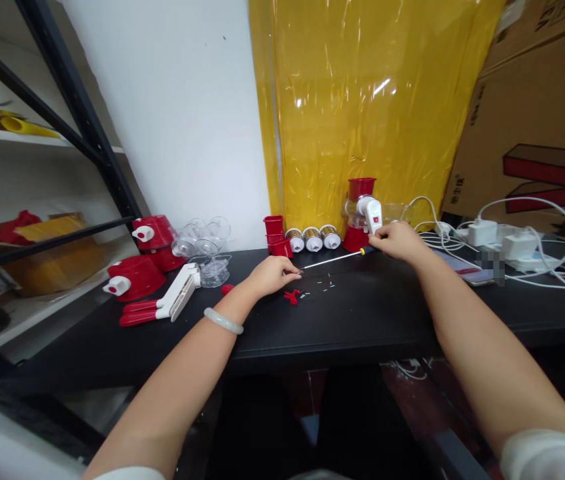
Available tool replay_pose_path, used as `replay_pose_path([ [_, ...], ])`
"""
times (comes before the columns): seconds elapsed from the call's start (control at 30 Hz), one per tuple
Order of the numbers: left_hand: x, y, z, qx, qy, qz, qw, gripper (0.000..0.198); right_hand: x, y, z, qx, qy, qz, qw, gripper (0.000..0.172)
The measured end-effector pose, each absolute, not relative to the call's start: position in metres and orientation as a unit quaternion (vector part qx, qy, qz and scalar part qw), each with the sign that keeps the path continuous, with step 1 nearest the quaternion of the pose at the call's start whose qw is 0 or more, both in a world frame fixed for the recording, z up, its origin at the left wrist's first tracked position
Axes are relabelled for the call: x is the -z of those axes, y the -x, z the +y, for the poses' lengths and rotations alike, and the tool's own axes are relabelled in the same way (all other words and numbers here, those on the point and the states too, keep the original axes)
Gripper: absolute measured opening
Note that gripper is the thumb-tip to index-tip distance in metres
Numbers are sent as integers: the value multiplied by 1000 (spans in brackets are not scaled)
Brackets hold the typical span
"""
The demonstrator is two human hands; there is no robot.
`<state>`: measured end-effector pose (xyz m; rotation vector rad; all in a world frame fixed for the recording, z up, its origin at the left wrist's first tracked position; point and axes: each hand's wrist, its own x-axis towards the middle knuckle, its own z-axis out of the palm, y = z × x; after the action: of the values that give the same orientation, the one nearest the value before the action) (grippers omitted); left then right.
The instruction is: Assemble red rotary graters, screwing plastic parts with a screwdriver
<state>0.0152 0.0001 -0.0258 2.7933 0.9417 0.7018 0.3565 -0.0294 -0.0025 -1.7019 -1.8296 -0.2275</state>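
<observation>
My right hand [399, 241] is closed around the handle of a long thin screwdriver [335, 259] that lies low over the black table [362, 320]. The shaft points left, and its tip meets the pinched fingers of my left hand [273, 275], which seem to hold something tiny that I cannot make out. A small red plastic part [291, 297] and several little white screws [325, 285] lie on the table just in front of the left hand. A pale bangle [223, 321] sits on my left wrist.
Red and white appliance parts [135, 277], a white and red handle piece [172, 301] and clear plastic cups [205, 240] lie at the left. Red cups [275, 235], three metal drums [312, 238] and an assembled red and white appliance [362, 213] stand at the back. Chargers and white cables [502, 243] fill the right.
</observation>
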Motion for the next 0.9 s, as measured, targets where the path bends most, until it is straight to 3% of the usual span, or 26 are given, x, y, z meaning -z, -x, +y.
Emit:
replay_pose_path([
  [0.43, 32, -35, -9, -164, -940, 297, -22, 30, -1, -361, -30, 101, 664, -676, 303, 34],
  [0.67, 32, -33, -10, -199, -934, 292, 57, 22, -1, -360, -31, 98, 664, -676, 303, 34],
  [0.9, 30, -35, -11, -174, -945, 270, 67, 19, -3, -359, -33, 90, 668, -673, 305, 33],
])
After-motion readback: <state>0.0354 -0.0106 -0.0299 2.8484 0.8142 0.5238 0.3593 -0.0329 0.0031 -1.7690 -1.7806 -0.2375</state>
